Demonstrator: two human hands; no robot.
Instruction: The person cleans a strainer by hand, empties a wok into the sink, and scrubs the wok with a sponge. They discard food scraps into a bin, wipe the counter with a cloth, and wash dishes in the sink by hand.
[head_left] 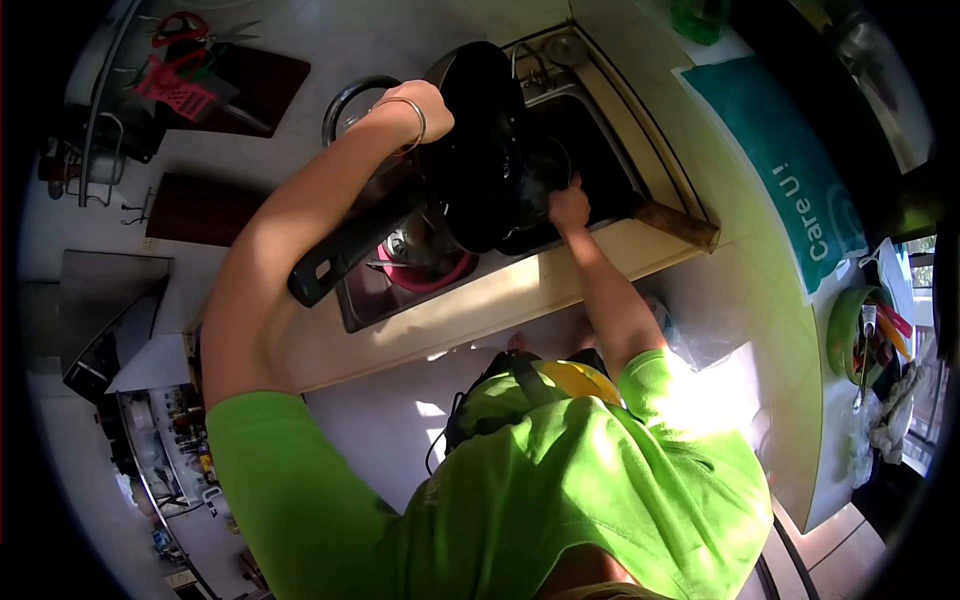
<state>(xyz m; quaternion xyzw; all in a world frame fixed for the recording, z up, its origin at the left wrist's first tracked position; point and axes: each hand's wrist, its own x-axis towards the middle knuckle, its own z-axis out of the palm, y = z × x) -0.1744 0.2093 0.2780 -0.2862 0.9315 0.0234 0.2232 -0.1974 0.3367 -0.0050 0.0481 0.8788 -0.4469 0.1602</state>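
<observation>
A large black wok [480, 130] is tilted up on its side over the sink, its long black handle [330, 265] pointing toward the lower left. My left hand [418, 108], with a metal bangle at the wrist, is closed at the wok's upper left edge. On the other side, my right hand [570, 207] reaches into the sink basin [592, 130] beside the wok's inner face. Its fingers are partly hidden in dark shadow, and I cannot make out what they touch. A red-pink bowl [430, 278] with metal items sits in the left part of the sink, below the wok.
A faucet [535, 75] stands at the sink's far edge. Along the right counter lie a teal bag [775, 165] and a green basket [850, 335] of utensils. Red scissors [180, 30] and dark boards [205, 208] hang at the left wall.
</observation>
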